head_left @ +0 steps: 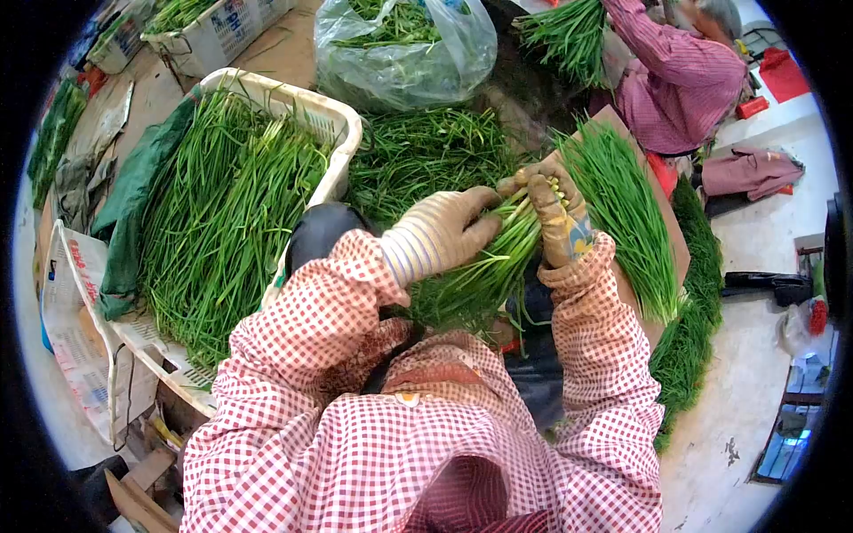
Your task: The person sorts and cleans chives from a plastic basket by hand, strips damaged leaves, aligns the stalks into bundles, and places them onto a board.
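My right hand (558, 213), in a soiled work glove, is closed round the pale stem ends of a bunch of garlic chives (514, 244). The green leaves hang down toward my lap. My left hand (444, 233), in a striped glove, is at the bunch's left side with its fingers curled against the stems. The exact grip of its fingertips is partly hidden. A neat row of chives (622, 222) lies on a brown board (677, 253) beside my right forearm. Loose chives (418, 164) are heaped beyond my hands.
At my left stands a white plastic crate (348, 133) full of chives, with green cloth (147, 209) along its side. A clear plastic bag (409, 75) of greens is ahead. Another person (680, 80) sits at the upper right. More greens (697, 311) lie past the board.
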Available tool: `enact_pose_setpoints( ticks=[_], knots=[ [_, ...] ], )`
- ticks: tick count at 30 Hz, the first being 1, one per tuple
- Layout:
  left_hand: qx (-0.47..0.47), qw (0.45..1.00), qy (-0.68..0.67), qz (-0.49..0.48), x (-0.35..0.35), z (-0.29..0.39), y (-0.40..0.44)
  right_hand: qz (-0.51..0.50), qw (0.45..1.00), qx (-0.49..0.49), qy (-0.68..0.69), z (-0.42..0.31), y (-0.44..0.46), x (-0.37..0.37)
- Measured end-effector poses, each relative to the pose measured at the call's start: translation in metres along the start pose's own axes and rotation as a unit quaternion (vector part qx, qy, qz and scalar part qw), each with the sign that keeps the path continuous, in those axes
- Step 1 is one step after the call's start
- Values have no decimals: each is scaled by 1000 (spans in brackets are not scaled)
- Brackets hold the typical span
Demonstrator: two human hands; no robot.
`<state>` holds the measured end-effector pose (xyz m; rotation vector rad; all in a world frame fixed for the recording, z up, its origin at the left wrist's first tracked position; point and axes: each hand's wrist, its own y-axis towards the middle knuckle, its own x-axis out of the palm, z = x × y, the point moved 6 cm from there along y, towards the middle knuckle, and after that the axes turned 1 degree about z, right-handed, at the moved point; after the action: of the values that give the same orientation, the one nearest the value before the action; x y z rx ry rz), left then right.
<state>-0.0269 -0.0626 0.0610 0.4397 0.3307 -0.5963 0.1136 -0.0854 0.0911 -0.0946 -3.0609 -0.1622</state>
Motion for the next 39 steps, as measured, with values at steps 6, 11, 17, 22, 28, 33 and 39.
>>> enact_pose_setpoints(
  ticks=[6, 11, 17, 22, 28, 33, 39],
  knots=[
    [-6, 975, 198, -101, -13, 1, -6, 7, 999, -31, 5, 4, 12, -20],
    [-110, 918, 320, -208, -15, -27, -37, 127, 991, -36, 2, -38, 50, -55],
    [-121, 879, 325, -326, -1, -14, -83, 122, 977, -173, 3, -81, 95, -114],
    [-24, 907, 294, -300, 19, 15, -89, 101, 932, -142, -317, -36, 82, -93],
    [-9, 928, 214, -304, 47, 25, -98, 126, 991, 45, -16, 58, 111, -56],
    [110, 948, 294, -49, 27, 34, -45, 247, 965, 82, 41, 29, 96, -48],
    [-143, 895, 301, -295, 100, -76, -24, 226, 967, 26, 115, -3, 88, -65]
  ],
)
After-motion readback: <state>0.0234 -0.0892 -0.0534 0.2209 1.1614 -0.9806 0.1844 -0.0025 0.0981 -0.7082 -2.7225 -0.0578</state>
